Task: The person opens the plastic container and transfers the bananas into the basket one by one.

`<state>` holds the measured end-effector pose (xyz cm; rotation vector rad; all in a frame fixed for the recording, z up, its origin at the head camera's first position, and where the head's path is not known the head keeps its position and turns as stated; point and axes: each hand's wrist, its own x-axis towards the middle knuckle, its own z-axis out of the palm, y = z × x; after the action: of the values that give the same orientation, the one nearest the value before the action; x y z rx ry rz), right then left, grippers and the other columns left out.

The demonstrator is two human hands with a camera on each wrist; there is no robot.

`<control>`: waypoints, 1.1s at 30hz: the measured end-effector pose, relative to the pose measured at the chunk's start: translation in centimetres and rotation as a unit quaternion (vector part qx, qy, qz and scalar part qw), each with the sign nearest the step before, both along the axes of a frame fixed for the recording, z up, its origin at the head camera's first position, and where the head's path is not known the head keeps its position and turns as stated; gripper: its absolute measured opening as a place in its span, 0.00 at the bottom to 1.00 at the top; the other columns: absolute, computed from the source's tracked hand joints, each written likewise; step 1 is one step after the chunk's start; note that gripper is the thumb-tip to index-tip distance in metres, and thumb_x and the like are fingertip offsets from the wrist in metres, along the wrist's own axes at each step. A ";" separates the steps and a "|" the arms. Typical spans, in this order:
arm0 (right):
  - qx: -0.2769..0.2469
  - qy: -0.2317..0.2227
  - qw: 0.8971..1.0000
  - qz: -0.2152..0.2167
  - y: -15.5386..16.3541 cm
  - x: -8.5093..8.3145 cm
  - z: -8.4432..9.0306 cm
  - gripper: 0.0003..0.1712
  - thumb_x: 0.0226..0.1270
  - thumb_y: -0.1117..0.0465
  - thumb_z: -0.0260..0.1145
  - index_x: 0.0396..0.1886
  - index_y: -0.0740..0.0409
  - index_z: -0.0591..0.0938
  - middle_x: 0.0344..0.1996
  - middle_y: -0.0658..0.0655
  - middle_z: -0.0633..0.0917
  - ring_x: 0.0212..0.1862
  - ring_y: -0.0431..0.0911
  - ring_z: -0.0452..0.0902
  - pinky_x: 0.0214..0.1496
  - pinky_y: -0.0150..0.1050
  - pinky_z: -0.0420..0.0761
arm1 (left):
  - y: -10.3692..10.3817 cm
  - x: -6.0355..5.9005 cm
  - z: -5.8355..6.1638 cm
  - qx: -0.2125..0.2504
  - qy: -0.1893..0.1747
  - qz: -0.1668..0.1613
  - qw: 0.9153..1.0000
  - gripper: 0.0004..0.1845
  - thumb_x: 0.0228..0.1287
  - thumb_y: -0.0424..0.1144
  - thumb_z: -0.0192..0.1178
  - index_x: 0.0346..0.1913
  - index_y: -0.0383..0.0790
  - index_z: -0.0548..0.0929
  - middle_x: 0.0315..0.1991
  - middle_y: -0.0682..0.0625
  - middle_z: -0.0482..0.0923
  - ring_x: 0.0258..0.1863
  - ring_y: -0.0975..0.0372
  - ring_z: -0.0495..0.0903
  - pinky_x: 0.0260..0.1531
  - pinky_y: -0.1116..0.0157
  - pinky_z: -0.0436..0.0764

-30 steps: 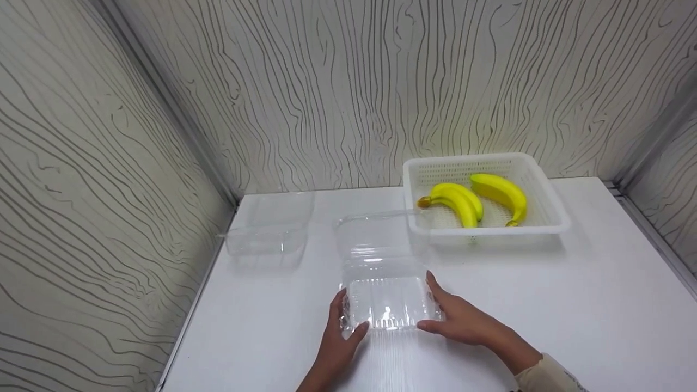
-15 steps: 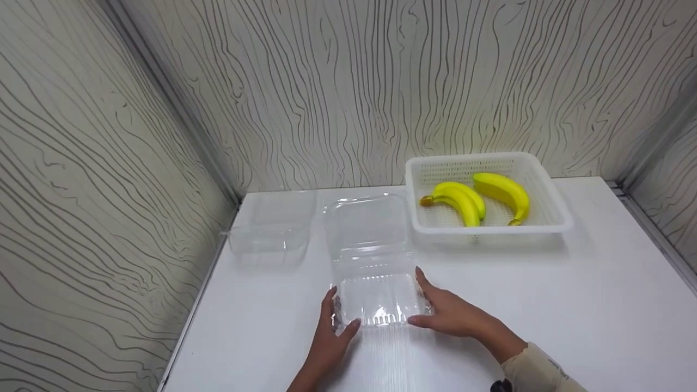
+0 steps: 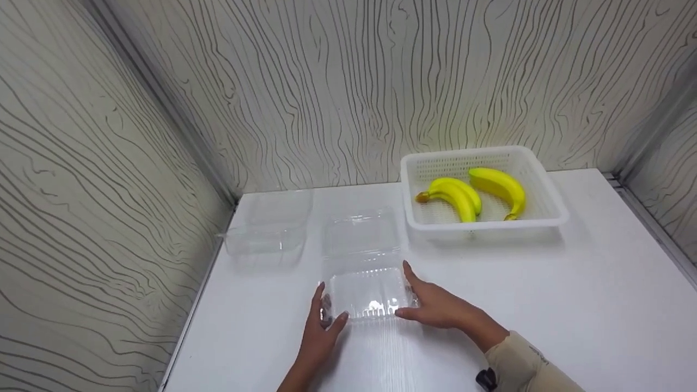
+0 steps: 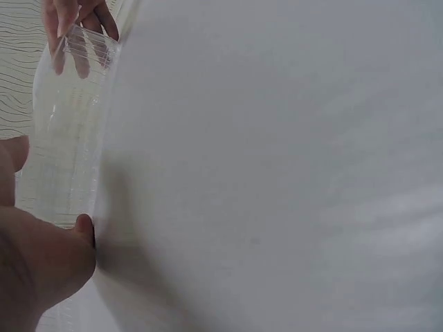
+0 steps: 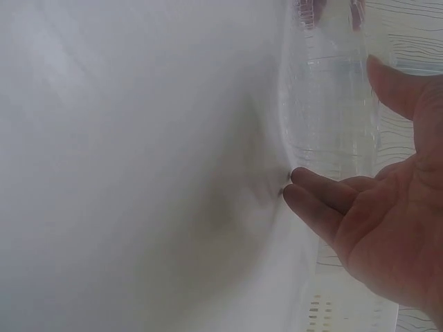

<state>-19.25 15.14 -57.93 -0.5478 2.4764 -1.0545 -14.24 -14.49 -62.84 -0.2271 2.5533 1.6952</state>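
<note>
A clear plastic clamshell box (image 3: 367, 296) sits on the white table in front of me, its lid (image 3: 362, 234) folded back towards the wall. My left hand (image 3: 324, 332) holds the box's left side, thumb at the front corner and fingers along the side. On the right side my right hand (image 3: 438, 305) holds it the same way. In the right wrist view, two fingertips (image 5: 297, 180) touch the tabletop beside the box. The left wrist view shows a fingertip (image 4: 84, 225) low at the box's edge. Nothing is visible inside the box.
A white plastic basket (image 3: 484, 224) with yellow bananas (image 3: 498, 185) stands at the back right. Another clear clamshell box (image 3: 264, 239) stands at the back left with its lid raised. Wood-patterned walls enclose the table's back and sides.
Both hands have moved the clear box to the left, away from the basket. Its lid no longer overlaps the basket's corner and lies lower than half a second ago.
</note>
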 end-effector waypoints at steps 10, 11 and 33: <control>0.008 -0.007 1.000 -0.021 -1.4 -1.1 -0.3 0.68 0.68 0.36 0.72 0.89 0.57 0.40 0.80 0.70 0.69 0.80 0.64 0.69 0.83 0.64 0.67 | -0.1 -1.3 0.2 0.008 -0.042 0.059 0.997 0.50 0.72 0.49 0.67 0.88 0.55 0.48 0.84 0.33 0.59 0.83 0.35 0.59 0.79 0.34 0.66; 0.007 -0.007 1.000 -0.026 -1.5 -1.3 -0.3 0.68 0.68 0.35 0.73 0.89 0.57 0.41 0.80 0.69 0.70 0.80 0.63 0.69 0.83 0.64 0.67 | -0.1 -1.5 0.1 0.010 -0.043 0.068 0.997 0.50 0.73 0.49 0.67 0.88 0.54 0.48 0.83 0.33 0.60 0.83 0.35 0.59 0.79 0.36 0.66; -0.015 0.054 0.988 -0.143 -5.3 -6.0 -1.1 0.55 0.72 0.39 0.70 0.89 0.50 0.53 0.74 0.68 0.78 0.76 0.62 0.75 0.79 0.60 0.74 | -1.1 -6.5 1.3 0.251 -0.041 0.110 0.961 0.40 0.83 0.61 0.48 0.83 0.37 0.56 0.83 0.36 0.62 0.83 0.43 0.64 0.81 0.52 0.72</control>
<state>-25.20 9.82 -59.05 -0.2695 2.6967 -1.1980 -20.70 -15.59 -61.54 -0.5453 2.0116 2.2851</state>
